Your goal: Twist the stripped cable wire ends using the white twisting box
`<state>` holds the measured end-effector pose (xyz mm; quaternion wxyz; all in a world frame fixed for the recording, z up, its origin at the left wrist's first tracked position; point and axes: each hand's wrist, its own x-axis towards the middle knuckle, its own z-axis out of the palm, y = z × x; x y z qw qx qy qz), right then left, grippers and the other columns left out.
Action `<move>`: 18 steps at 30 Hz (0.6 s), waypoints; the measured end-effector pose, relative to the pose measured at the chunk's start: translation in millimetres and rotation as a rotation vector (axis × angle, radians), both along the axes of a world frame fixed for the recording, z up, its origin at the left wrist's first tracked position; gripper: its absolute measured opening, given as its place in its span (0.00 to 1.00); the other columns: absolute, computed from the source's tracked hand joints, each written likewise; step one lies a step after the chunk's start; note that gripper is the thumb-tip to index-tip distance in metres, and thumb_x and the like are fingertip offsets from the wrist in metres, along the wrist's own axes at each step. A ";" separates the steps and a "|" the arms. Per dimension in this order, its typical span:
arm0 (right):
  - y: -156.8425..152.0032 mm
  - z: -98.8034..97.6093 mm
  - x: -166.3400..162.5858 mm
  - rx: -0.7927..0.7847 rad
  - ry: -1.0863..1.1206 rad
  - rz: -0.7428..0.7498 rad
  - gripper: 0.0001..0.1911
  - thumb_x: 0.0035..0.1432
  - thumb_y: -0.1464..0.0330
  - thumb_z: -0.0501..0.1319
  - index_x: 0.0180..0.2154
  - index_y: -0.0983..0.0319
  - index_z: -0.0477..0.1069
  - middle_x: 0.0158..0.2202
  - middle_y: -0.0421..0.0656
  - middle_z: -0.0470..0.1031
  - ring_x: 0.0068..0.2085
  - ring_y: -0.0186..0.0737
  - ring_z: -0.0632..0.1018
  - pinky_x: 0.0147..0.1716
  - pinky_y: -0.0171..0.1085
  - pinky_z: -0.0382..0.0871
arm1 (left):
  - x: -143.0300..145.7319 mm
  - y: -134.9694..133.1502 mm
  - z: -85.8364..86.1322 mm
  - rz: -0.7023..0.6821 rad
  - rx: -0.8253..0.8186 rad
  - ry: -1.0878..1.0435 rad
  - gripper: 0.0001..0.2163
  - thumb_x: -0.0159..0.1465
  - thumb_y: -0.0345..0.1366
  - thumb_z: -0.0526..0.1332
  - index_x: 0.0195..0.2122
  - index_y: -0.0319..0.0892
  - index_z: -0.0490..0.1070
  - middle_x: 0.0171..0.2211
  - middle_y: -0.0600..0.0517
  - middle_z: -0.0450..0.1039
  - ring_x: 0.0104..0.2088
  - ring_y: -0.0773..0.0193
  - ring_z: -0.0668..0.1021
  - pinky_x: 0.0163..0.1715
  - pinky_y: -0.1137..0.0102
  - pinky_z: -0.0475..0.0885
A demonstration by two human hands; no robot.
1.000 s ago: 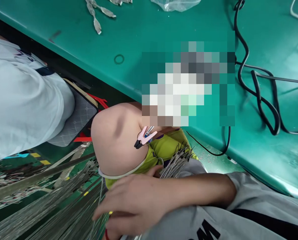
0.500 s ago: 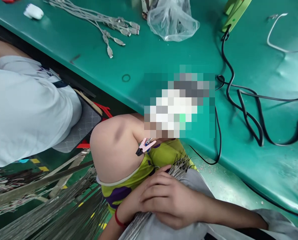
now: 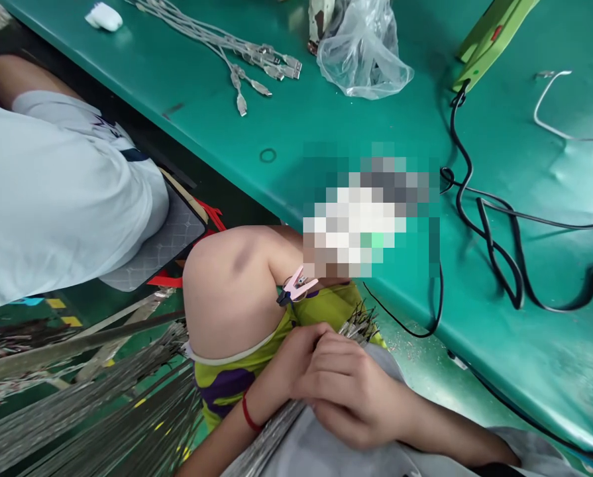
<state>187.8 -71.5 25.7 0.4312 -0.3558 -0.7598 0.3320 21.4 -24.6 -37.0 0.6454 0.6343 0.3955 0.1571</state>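
Across my lap lies a bundle of thin grey cables (image 3: 277, 427), its dark stripped-looking ends (image 3: 360, 322) poking out past my hands. My right hand (image 3: 343, 384) is closed, fingers curled over the bundle and against my left hand. My left hand (image 3: 301, 354), with a red band at the wrist, is wrapped at the same bundle; the right hand hides part of its fingers. Just beyond them, a pink clip-like tool (image 3: 297, 288) with a dark tip rests by my knee.
On the green table (image 3: 216, 132) lie grey USB cables (image 3: 256, 63), a clear plastic bag (image 3: 366, 59), a black cord (image 3: 489, 232) and a green device (image 3: 495, 46). A pixelated patch covers something at the edge. A co-worker (image 3: 62, 199) sits at left; more cables (image 3: 102, 391) hang below.
The view has shifted, so the table items appear farther right and slightly lower. My hands remain together on the cable bundle, the left fingers now tucked more behind the right hand.
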 end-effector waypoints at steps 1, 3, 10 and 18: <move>-1.7 -1.5 1.5 -0.013 0.012 0.003 0.16 0.80 0.73 0.59 0.61 0.57 0.80 0.40 0.43 0.89 0.39 0.46 0.84 0.46 0.48 0.79 | 1.6 1.0 -2.9 -0.012 0.000 0.002 0.12 0.79 0.38 0.67 0.35 0.44 0.77 0.35 0.52 0.81 0.38 0.58 0.82 0.38 0.64 0.80; -4.6 -4.8 2.9 -0.043 0.017 0.011 0.16 0.79 0.74 0.60 0.61 0.57 0.79 0.41 0.44 0.89 0.40 0.47 0.85 0.47 0.48 0.79 | 0.5 4.1 -5.0 -0.004 0.016 0.024 0.09 0.72 0.35 0.65 0.33 0.46 0.74 0.36 0.51 0.80 0.40 0.55 0.79 0.41 0.61 0.76; 5.5 -14.8 -7.2 -0.192 0.092 -0.184 0.12 0.76 0.75 0.62 0.50 0.55 0.83 0.37 0.41 0.88 0.36 0.43 0.84 0.41 0.42 0.78 | -9.1 16.1 5.4 0.101 0.024 -0.059 0.09 0.62 0.35 0.65 0.34 0.48 0.63 0.32 0.57 0.68 0.34 0.61 0.68 0.36 0.64 0.62; 6.3 -21.4 3.4 -0.373 0.059 -0.573 0.10 0.77 0.70 0.62 0.45 0.57 0.83 0.32 0.40 0.87 0.30 0.42 0.86 0.31 0.36 0.81 | 0.5 14.2 16.7 0.087 -0.030 -0.052 0.18 0.73 0.39 0.64 0.28 0.48 0.56 0.27 0.58 0.61 0.32 0.63 0.64 0.35 0.65 0.59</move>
